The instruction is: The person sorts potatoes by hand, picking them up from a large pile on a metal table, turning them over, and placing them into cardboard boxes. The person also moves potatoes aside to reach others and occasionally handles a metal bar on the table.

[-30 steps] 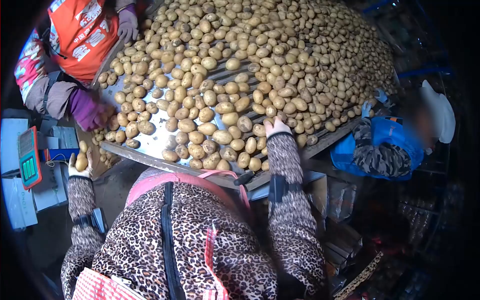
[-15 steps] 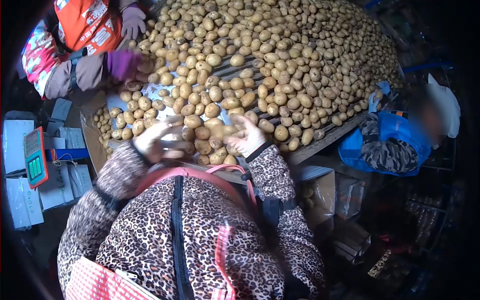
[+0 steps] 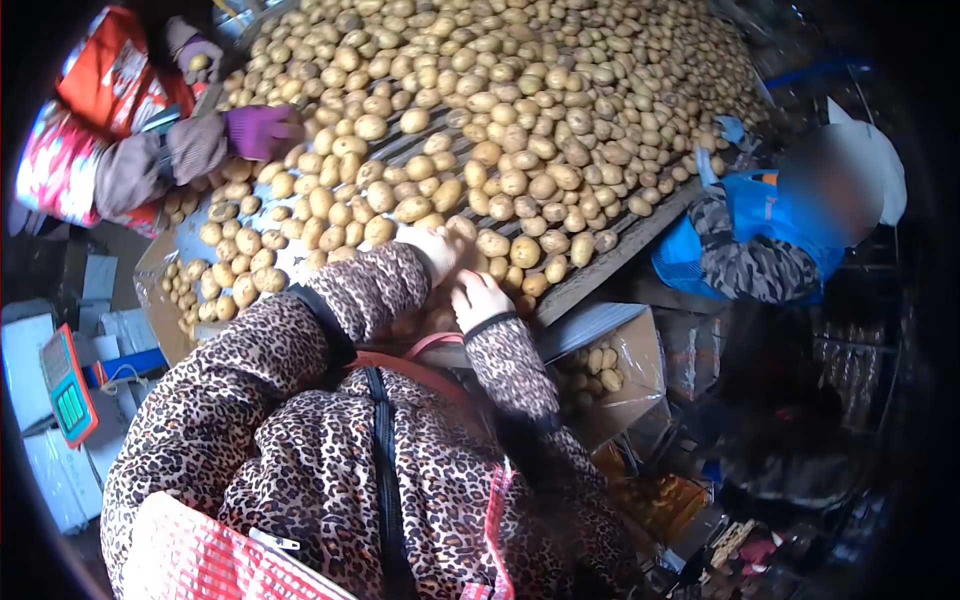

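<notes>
Many potatoes (image 3: 525, 252) are spread across the slatted table (image 3: 590, 273); near its edge, some could be rolled off if bumped by the left hand (image 3: 430, 248) or right hand (image 3: 482, 300), whose finger spread and hold cannot be told.

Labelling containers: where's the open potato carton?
The open carton sits right of centre in the head view, below the table edge, right of the right sleeve.
</notes>
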`<act>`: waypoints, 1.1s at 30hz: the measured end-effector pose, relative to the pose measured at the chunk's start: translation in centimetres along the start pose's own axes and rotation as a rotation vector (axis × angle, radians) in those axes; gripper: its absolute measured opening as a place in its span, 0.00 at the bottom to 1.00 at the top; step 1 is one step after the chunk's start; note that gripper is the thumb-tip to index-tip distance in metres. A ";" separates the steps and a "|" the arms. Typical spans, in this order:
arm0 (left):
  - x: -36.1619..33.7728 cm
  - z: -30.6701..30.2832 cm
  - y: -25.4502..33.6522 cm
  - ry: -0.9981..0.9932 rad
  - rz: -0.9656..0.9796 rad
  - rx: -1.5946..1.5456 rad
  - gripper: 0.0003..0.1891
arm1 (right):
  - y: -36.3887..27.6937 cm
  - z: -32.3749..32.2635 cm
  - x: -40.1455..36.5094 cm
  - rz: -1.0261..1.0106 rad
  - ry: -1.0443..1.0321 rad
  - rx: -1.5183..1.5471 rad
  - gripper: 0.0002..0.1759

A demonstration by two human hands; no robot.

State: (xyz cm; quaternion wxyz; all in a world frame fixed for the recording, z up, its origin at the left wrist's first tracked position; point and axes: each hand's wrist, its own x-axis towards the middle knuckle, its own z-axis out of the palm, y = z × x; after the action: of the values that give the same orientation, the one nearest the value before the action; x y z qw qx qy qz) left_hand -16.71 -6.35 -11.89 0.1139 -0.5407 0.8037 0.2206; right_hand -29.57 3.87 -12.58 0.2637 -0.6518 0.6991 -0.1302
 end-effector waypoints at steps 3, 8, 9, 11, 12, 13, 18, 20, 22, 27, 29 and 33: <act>-0.3 -3.6 1.9 -0.149 0.025 -0.066 0.25 | 4.0 -2.4 -0.9 0.128 0.217 0.084 0.13; 0.4 -2.3 0.6 -0.252 0.111 0.025 0.26 | 7.1 -9.4 4.3 0.320 0.355 0.051 0.17; 0.8 -1.4 -0.2 -0.230 0.243 0.059 0.21 | 8.0 -9.8 6.2 0.178 0.404 0.070 0.21; 0.6 -1.6 -1.0 -0.226 0.432 0.134 0.17 | 7.4 -11.0 10.6 0.270 0.261 0.067 0.30; 1.0 -0.7 -2.3 -0.188 0.485 0.019 0.17 | 6.8 -10.3 12.6 0.291 0.275 -0.008 0.34; 1.7 1.4 -2.7 -0.275 0.223 -0.314 0.20 | 5.8 -8.1 14.1 0.290 0.250 -0.075 0.37; -2.3 1.1 -5.2 0.112 0.385 -0.257 0.26 | -5.7 -2.8 14.7 0.035 -0.159 -0.497 0.42; -3.9 -0.2 -6.8 0.131 0.387 -0.455 0.25 | -6.5 -1.2 14.1 -0.015 -0.190 -0.408 0.38; -6.2 -1.2 -9.8 0.176 0.478 -0.628 0.22 | -5.0 -0.2 12.1 -0.186 -0.257 -0.330 0.29; -11.4 -1.5 -12.8 -0.310 -0.509 -2.517 0.10 | 0.5 -7.7 13.7 -0.135 0.023 -0.109 0.10; -11.2 -1.2 -12.3 -0.212 -0.621 -2.463 0.13 | 2.7 -9.1 17.9 0.034 0.127 -0.029 0.13; -10.7 -1.6 -11.6 -0.310 -0.240 -2.096 0.14 | -0.4 -7.7 23.2 0.303 -0.320 -0.361 0.26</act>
State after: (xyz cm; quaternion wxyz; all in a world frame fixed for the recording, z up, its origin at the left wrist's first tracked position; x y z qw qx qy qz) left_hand -1.82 -2.03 -8.66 -0.2862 -0.4106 0.1312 0.8557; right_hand -33.67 -20.12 -10.60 0.2665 -0.5886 0.7499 0.1418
